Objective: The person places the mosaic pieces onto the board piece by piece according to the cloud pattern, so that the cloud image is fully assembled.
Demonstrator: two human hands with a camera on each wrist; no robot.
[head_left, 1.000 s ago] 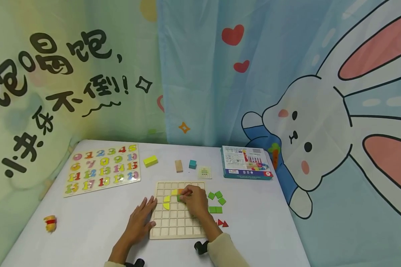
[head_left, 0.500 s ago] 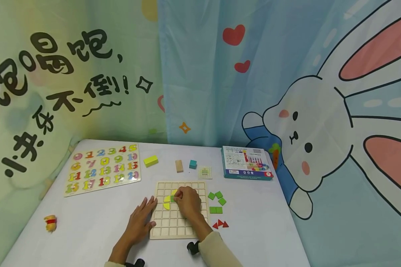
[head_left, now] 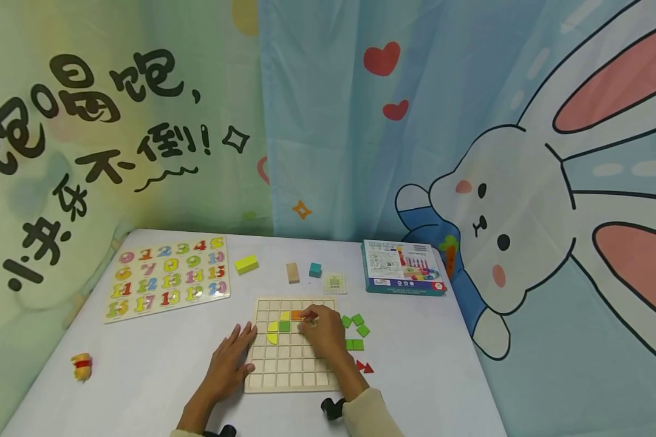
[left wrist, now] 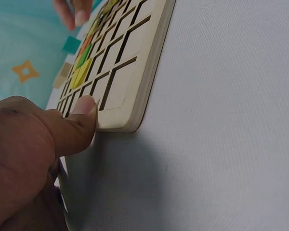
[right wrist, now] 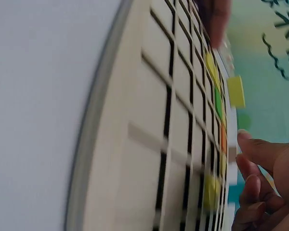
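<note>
A wooden grid board (head_left: 291, 381) lies in the middle of the white table. A green square tile (head_left: 285, 326) sits in one of its cells, next to an orange tile (head_left: 296, 315) and several yellow pieces (head_left: 273, 326). My left hand (head_left: 229, 361) rests along the board's left edge with fingers spread, and in the left wrist view its thumb (left wrist: 84, 107) touches the board's corner. Over the right half of the board is my right hand (head_left: 324, 332), fingers loosely bent. No piece shows between its thumb and index finger in the right wrist view. Another yellow piece (right wrist: 211, 191) shows on the board there.
Green square tiles (head_left: 358, 319) and red triangles (head_left: 367, 368) lie right of the board, partly behind my right arm. Farther back are a number puzzle (head_left: 169, 276), a yellow block (head_left: 246, 264), a wooden block (head_left: 292, 272), a teal block (head_left: 315, 269), a pattern card (head_left: 334, 284) and a box (head_left: 404, 267).
My right hand carried the green tile left to its cell, let it go there and drew back to the right, uncovering the orange tile. My left hand stayed at the board's edge.
</note>
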